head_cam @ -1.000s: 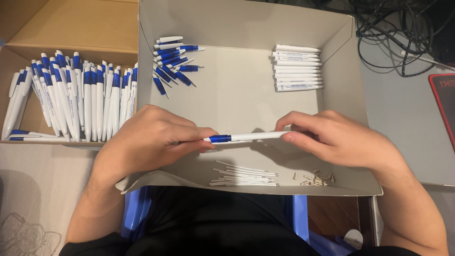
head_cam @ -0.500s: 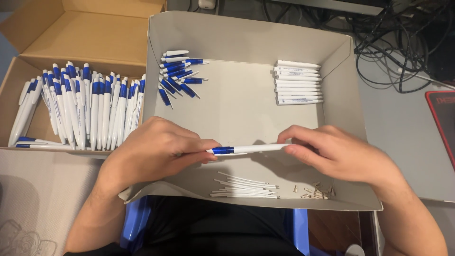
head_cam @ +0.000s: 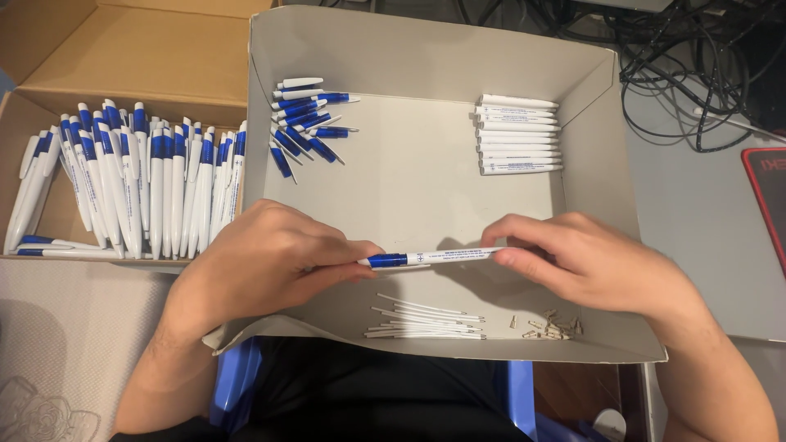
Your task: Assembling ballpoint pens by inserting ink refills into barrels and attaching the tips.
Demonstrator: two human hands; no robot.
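Pen [head_cam: 434, 258], white-barrelled with a blue end section, is held level above the floor of a shallow grey cardboard tray [head_cam: 589, 106], close to the tray's near wall. The blue end is pinched between the fingertips of the left hand [head_cam: 262, 266], whose fingers are curled closed around it. The white end is gripped by the thumb and fingers of the right hand [head_cam: 589, 262], likewise closed on the barrel. The pen is thus supported at both ends, with the middle of the barrel exposed between the two hands.

Below the pen, on the tray floor, a small bundle of thin white refills [head_cam: 426, 321] is laid roughly parallel to the near wall. Just to the right of it, a scatter of small springs [head_cam: 550, 326] is seen. In the far right part of the tray, a neat stack of white barrels [head_cam: 518, 135] is arranged side by side. In the far left part, a loose pile of blue end pieces [head_cam: 304, 123] is spread out, with one white piece at its top.

Left of the tray, a brown cardboard box [head_cam: 106, 57] is placed, in which a row of assembled white-and-blue pens [head_cam: 139, 188] is laid upright side by side. Black cables [head_cam: 696, 57] are tangled on the surface to the far right.
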